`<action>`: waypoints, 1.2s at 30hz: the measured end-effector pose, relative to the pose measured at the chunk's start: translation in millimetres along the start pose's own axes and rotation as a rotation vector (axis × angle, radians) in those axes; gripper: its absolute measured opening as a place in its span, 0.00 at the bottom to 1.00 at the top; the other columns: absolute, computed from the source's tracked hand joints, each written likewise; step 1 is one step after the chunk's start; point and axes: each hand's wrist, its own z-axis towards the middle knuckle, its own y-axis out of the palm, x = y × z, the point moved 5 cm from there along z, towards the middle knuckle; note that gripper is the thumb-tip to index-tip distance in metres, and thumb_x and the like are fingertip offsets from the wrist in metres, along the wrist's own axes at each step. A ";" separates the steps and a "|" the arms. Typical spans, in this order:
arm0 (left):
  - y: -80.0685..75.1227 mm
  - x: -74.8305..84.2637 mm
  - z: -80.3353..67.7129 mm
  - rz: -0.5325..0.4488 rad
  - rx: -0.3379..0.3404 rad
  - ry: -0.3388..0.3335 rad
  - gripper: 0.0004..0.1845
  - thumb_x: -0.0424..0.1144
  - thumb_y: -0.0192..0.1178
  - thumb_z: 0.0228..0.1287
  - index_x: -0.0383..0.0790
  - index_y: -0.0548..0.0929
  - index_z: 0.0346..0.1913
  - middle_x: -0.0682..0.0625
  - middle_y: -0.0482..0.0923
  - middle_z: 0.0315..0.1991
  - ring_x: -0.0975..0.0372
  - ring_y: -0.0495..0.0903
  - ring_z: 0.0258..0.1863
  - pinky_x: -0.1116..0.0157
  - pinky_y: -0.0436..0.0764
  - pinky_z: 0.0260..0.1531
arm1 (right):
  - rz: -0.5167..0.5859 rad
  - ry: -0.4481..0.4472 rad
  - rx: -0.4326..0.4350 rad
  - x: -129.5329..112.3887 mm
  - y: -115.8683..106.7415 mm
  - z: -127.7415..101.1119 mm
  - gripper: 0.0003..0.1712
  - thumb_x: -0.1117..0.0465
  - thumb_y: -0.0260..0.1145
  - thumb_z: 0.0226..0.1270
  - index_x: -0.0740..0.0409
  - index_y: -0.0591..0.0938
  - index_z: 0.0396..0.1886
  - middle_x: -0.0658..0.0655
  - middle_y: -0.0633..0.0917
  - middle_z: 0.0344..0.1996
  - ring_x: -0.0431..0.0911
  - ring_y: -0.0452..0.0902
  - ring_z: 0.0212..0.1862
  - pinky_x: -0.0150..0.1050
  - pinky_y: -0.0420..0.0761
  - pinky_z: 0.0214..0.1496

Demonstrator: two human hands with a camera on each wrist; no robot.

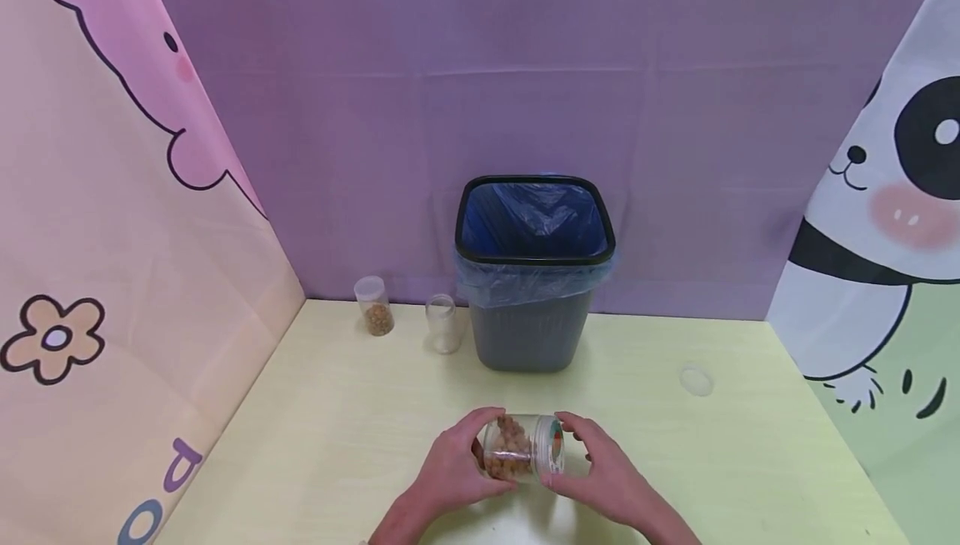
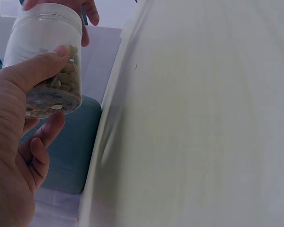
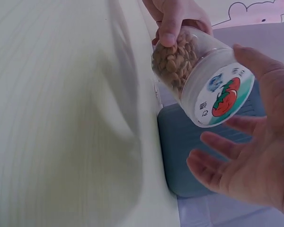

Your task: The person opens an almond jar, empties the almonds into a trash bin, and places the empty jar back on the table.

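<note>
A clear jar (image 1: 512, 449) of small brown pellets lies on its side in the air above the table, between both hands. My left hand (image 1: 453, 463) grips its base end, thumb along the wall in the left wrist view. At the other end my right hand (image 1: 603, 470) holds the rim of the lid (image 3: 225, 97) between thumb and fingertips, the lower fingers spread loosely below. The lid carries a label with a red tomato picture. Pellets (image 3: 177, 61) are heaped toward the base side of the jar.
A grey bin (image 1: 531, 332) with a black rim and blue liner stands at the back middle. Left of it are a clear empty container (image 1: 443, 324) and a small container (image 1: 373, 307) partly filled with brown pellets. A clear round disc (image 1: 696, 379) lies at right.
</note>
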 end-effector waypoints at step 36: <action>4.9 5.7 2.4 -0.043 0.009 0.016 0.50 0.48 0.84 0.31 0.57 0.70 0.65 0.60 0.74 0.56 0.71 0.74 0.22 0.73 0.76 0.22 | -0.162 0.095 0.104 6.9 -4.5 3.1 0.31 0.34 0.63 0.62 0.52 0.80 0.52 0.46 0.82 0.46 0.48 0.76 0.53 0.50 0.75 0.51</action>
